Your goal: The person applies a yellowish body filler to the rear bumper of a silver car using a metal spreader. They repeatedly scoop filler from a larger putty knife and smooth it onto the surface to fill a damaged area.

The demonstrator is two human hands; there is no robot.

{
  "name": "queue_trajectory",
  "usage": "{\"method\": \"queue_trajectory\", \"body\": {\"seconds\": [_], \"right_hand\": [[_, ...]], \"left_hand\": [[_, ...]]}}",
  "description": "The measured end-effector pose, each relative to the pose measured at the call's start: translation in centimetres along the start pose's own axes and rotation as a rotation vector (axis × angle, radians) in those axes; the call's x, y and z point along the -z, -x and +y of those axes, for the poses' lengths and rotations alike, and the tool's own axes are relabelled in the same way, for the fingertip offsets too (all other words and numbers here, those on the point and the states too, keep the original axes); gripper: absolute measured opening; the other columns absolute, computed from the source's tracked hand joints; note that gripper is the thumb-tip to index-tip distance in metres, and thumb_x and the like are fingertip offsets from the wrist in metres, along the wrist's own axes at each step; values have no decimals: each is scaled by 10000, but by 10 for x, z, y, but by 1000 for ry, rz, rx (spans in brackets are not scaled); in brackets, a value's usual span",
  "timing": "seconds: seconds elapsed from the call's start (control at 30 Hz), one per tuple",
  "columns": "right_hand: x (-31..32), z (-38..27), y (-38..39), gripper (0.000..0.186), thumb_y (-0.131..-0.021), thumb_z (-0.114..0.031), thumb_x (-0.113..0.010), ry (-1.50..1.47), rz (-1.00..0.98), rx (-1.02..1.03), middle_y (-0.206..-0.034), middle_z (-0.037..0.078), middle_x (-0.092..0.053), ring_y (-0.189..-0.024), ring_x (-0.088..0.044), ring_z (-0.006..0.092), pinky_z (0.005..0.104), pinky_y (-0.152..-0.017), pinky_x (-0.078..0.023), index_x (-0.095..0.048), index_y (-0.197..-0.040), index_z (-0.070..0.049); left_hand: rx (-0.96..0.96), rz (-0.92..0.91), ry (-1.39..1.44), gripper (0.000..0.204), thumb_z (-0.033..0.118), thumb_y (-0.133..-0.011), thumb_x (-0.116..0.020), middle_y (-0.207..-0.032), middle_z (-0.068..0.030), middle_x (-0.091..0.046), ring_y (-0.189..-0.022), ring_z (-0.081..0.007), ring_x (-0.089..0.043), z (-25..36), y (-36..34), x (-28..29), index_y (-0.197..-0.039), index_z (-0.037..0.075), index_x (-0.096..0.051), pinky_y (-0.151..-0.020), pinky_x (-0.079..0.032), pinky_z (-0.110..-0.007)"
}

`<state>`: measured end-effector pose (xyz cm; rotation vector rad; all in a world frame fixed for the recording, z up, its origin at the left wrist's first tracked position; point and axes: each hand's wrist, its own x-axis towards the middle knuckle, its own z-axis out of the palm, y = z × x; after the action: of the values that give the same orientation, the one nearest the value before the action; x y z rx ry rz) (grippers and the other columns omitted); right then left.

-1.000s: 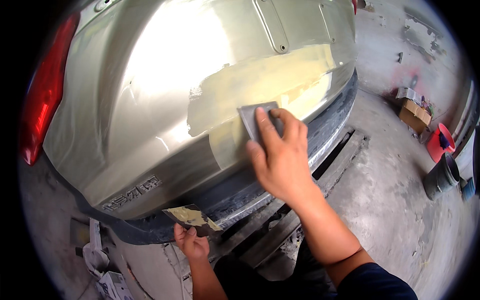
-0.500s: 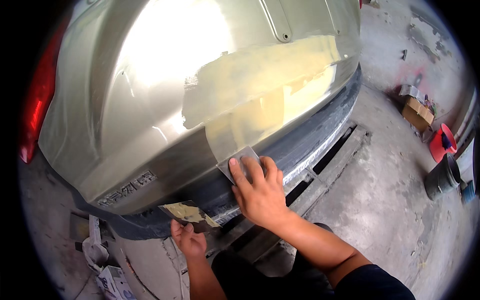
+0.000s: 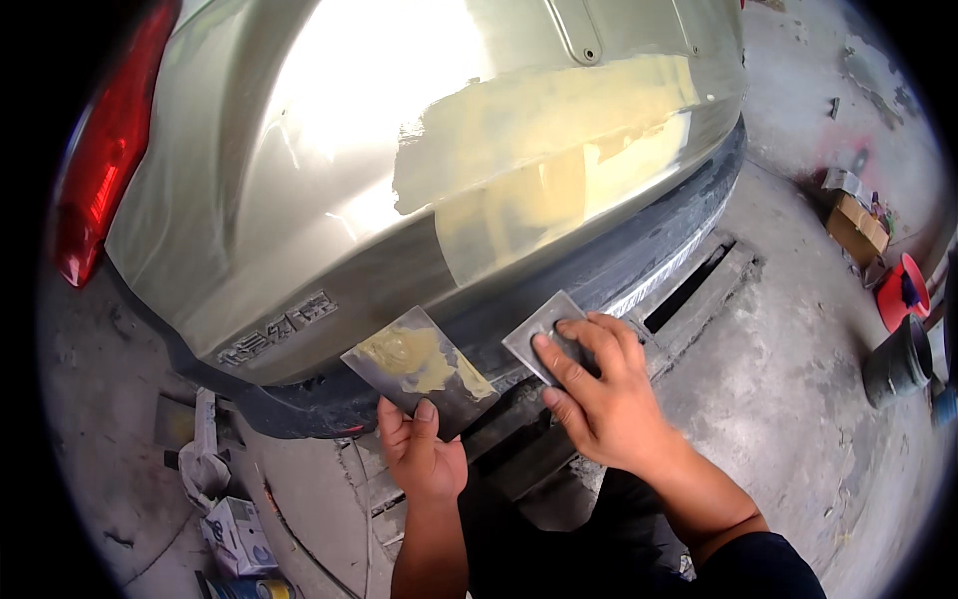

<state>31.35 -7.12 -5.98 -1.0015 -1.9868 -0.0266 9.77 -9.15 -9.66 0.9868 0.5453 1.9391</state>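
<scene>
Below the car's beige tailgate (image 3: 349, 265), my left hand (image 3: 424, 454) grips the lower edge of a thin mixing board (image 3: 441, 401), thumb on top. Pale yellow filler (image 3: 407, 357) is smeared over the board's face. To its right, my right hand (image 3: 609, 394) holds a square, greyish filler spreader (image 3: 542, 317), its fingers laid across the blade. The spreader is apart from the board and in front of the dark bumper (image 3: 649, 240). A broad yellowish filler patch (image 3: 539, 170) covers the tailgate's lower right part.
A red taillight (image 3: 112, 150) is at the far left. On the right stand a cardboard box (image 3: 856, 230), a red bucket (image 3: 896, 299) and a dark bucket (image 3: 896, 367). A slotted floor channel (image 3: 689, 290) runs beneath the bumper. A white box (image 3: 238, 539) sits at lower left.
My right hand has drawn the spreader off the lower edge of the patch, down and right. The left hand has raised the board and turned its filler-covered face up. The view has shifted slightly.
</scene>
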Motion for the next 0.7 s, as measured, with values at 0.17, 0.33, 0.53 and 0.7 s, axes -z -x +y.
{"method": "queue_trajectory", "body": {"seconds": [0.17, 0.33, 0.53, 0.7], "right_hand": [[0, -7, 3, 465, -828, -168, -773, -60, -41, 56, -1338, 113, -577, -1261, -494, 428, 521, -1003, -427, -710, -1286, -121], [2, 11, 12, 470, -834, -133, -753, -60, -100, 38, -1372, 124, -555, -1281, -482, 426, 512, -1000, -426, -691, -1298, -95], [14, 55, -41, 545, -893, -124, -701, 104, 209, -90, -1476, 148, -484, -1311, -426, 477, 564, -1070, -378, -581, -1424, -100], [11, 64, -83, 534, -925, -143, -664, 228, 274, -50, -1495, 137, -477, -1304, -417, 497, 586, -1059, -371, -561, -1449, -128]], "left_hand": [[55, -82, 15, 399, 23, -1017, -553, -1373, -128, -581, -1276, -215, -553, 1, 4, -22, -1407, -25, -484, -1112, -430, -406], [-59, -166, -56, 472, 5, -1023, -526, -1434, -122, -557, -1317, -236, -542, -5, -3, -10, -1486, 6, -437, -1162, -404, -457], [34, -133, -20, 404, -22, -981, -544, -1336, -117, -620, -1259, -235, -584, -23, -31, 37, -1384, -1, -527, -1129, -432, -435], [38, -137, 20, 451, -9, -927, -528, -1333, -118, -628, -1246, -243, -598, -36, -40, 56, -1377, -14, -531, -1117, -442, -419]]}}
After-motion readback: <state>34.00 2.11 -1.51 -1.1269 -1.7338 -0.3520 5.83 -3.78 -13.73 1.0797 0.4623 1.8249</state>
